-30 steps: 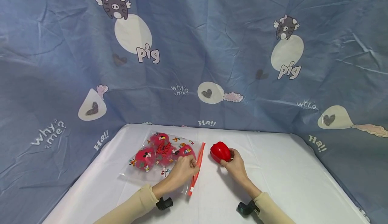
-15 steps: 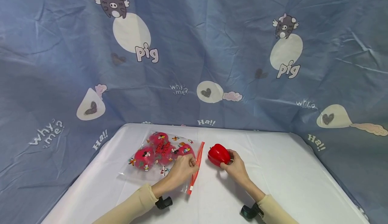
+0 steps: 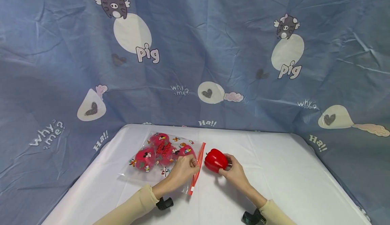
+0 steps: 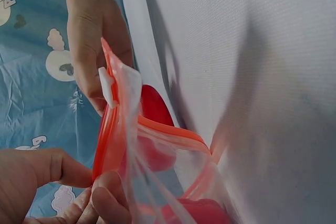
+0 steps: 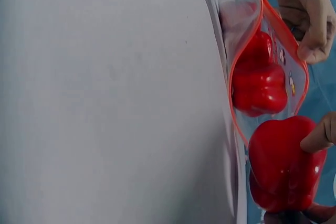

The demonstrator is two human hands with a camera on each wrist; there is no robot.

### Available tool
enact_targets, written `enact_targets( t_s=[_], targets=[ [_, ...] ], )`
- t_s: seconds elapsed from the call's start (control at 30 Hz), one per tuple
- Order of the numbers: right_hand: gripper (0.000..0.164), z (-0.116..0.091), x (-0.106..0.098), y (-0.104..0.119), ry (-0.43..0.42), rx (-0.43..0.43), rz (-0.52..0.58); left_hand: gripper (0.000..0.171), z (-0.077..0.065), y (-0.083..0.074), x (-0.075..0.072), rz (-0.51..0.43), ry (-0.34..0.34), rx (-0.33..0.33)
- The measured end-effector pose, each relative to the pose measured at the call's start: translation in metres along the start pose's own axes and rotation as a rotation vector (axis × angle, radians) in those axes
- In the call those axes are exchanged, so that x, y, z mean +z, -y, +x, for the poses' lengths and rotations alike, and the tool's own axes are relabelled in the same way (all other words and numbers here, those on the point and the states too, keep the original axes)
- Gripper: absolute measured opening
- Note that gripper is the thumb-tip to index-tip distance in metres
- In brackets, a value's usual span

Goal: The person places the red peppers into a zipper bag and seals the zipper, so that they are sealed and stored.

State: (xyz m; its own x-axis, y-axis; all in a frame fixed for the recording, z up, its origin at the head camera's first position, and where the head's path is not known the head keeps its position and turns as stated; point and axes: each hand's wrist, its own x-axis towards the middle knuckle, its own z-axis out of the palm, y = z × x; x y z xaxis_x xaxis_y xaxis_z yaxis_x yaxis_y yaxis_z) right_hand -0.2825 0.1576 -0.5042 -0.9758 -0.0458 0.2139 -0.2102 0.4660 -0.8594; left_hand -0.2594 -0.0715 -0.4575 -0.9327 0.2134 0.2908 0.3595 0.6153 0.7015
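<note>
My left hand (image 3: 183, 168) pinches the upper edge of a clear zip bag (image 3: 131, 176), whose orange-red zip mouth (image 5: 232, 77) gapes in the right wrist view. Printed cartoon figures cover the bag's top. Several red bell peppers (image 5: 260, 90) lie inside it. With fingers and thumb, my right hand (image 3: 236, 174) grips another red bell pepper (image 3: 215, 160) just to the right of the mouth, its stem end toward the palm. A white slider (image 4: 108, 87) sits at one end of the zip.
A white cloth covers the table (image 3: 283, 174). Behind and around it hangs a blue curtain (image 3: 189, 49) printed with pigs and words. Black wrist cameras (image 3: 164, 203) show under both forearms.
My right hand has carried the bell pepper left and slightly toward me, closer to the bag's mouth. My left hand and the bag have stayed in place.
</note>
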Motion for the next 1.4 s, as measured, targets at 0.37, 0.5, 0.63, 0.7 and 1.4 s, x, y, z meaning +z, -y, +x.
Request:
enact_targets(
  t_s=[0.37,0.5,0.63,0.7,1.4],
  targets=[
    [0.058,-0.006,0.008,0.003,0.051,-0.040,-0.014,0.011,0.000,0.000,0.000,0.002,0.010,-0.019],
    [0.060,-0.008,0.011,0.004,0.075,-0.058,-0.012,0.010,-0.001,-0.001,0.000,0.002,0.007,-0.020],
    [0.059,-0.010,0.013,0.007,0.094,-0.067,-0.009,0.008,-0.001,-0.001,0.000,-0.004,0.007,-0.021],
    [0.059,-0.011,0.014,0.007,0.101,-0.065,-0.009,0.008,-0.001,-0.001,0.001,-0.008,0.008,-0.023],
    [0.060,-0.015,0.018,0.010,0.218,-0.142,-0.028,0.007,-0.001,-0.002,-0.001,-0.005,0.013,-0.021]
  ],
)
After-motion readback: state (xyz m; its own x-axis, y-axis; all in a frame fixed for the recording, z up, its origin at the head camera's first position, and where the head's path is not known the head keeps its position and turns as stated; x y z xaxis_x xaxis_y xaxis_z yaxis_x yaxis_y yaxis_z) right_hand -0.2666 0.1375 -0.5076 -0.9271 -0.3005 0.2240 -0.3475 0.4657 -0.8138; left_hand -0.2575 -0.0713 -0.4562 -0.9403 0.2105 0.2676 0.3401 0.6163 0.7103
